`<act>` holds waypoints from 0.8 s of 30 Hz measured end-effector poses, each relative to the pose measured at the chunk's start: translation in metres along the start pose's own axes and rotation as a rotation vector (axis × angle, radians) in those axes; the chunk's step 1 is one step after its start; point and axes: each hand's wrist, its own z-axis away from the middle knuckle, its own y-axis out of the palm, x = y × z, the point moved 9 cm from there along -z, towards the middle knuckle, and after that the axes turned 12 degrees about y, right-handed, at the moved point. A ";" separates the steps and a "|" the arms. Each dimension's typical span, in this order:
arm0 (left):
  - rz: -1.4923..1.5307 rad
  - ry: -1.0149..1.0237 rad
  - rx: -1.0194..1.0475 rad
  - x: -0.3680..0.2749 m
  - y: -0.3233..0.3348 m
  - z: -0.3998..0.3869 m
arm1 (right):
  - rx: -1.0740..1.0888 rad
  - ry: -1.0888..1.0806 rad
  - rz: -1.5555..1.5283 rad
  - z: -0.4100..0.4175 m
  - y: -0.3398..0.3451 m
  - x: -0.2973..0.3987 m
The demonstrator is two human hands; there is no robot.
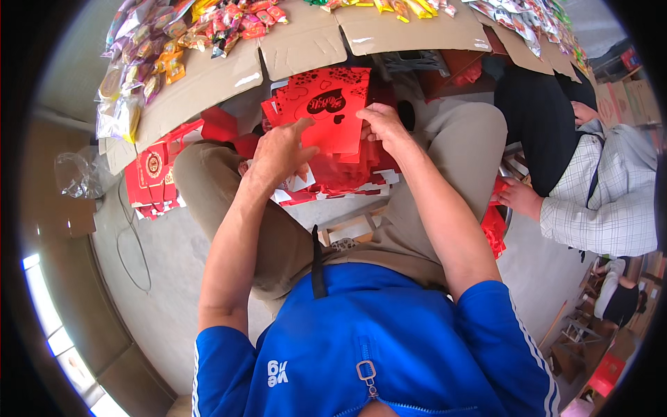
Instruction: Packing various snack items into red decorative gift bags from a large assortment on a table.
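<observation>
A red paper gift bag (333, 112) with dark printed hearts and writing lies flat in front of my knees. The thumb and fingers of my right hand (383, 125) pinch its right edge. My left hand (284, 151) is at the bag's lower left, index finger over the red paper and thumb apart from it. Under the lower fingers of that hand shows a white printed card or paper (306, 181); whether they grip it I cannot tell. Beneath the bag sits a pile of red bags or packaging (346, 177) with white edges.
Cardboard flaps (302, 47) edge the surface ahead, with wrapped candies (245, 23) heaped on it. More red gift bags (153, 174) stand by my left knee. A person's hand (521, 198) holds something red at my right. A cable (136, 250) loops over the floor.
</observation>
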 end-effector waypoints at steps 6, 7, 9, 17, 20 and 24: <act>-0.437 0.313 -0.162 -0.028 0.004 0.004 | 0.047 0.044 0.058 0.027 -0.009 0.016; -0.432 0.309 -0.153 -0.027 0.007 0.002 | 0.041 0.044 0.058 0.030 -0.012 0.018; -0.520 0.404 -0.148 -0.034 0.012 0.001 | 0.086 0.076 0.041 0.035 -0.012 0.018; -0.216 0.459 -0.378 -0.062 -0.020 0.005 | 0.021 -0.259 -0.054 0.075 -0.026 0.050; -0.080 0.421 -0.423 -0.073 -0.031 0.013 | -0.074 -0.431 0.060 0.103 -0.032 0.064; 0.107 0.349 -0.414 -0.085 -0.036 0.022 | -0.148 -0.633 0.306 0.145 -0.028 0.074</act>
